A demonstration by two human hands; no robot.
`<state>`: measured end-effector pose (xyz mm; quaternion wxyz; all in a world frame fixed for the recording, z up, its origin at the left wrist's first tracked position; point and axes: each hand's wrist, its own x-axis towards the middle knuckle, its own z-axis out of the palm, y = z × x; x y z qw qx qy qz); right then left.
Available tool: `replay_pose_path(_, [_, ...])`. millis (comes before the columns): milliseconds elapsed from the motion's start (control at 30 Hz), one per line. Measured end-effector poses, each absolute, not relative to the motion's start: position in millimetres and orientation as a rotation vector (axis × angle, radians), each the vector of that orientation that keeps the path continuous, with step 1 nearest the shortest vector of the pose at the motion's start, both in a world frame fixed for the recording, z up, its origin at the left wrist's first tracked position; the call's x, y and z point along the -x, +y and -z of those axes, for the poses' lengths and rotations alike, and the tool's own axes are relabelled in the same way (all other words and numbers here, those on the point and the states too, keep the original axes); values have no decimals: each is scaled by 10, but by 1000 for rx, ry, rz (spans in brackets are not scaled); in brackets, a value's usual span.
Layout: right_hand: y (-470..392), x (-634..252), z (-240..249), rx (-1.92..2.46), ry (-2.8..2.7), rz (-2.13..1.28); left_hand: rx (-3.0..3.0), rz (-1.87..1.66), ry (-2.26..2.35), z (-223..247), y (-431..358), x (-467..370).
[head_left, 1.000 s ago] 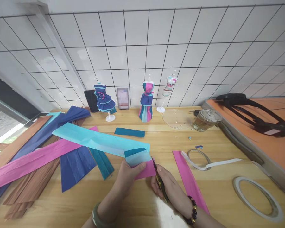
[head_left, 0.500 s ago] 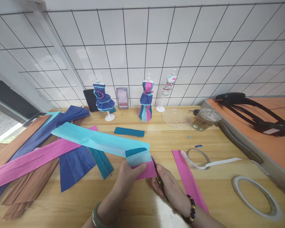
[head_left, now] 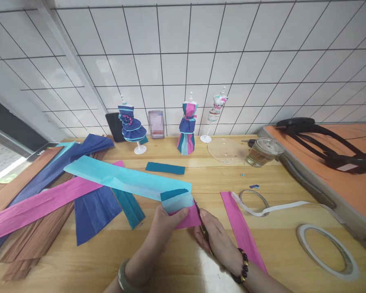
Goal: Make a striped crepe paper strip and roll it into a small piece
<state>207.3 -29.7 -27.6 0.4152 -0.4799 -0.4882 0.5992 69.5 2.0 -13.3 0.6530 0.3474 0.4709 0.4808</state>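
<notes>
- The wooden table runs to the tiled wall.
- The long light-blue strip slants from far left down to the middle, its near right end behind the small layered pieces.
- The right hand, right of those pieces, has its fingers curled closed around the handles of the scissors.
- The left hand pinches the layered pieces, thumb on top of the pink one; the other fingers are mostly hidden underneath, so their spread cannot be told.
- A pink strip lies to the right of the right hand.
- The layered pieces, teal, pale blue and pink, sit in the middle, between the hands.
- The scissors point away, blades at the pieces' right edge; how far they part cannot be told.
</notes>
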Motion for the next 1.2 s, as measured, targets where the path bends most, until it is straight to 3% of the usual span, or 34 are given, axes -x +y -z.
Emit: replay_pose_path(1200, [-301,-2056,278,1168,-1172,-1526,-737,-1044,1033,130,45,-689])
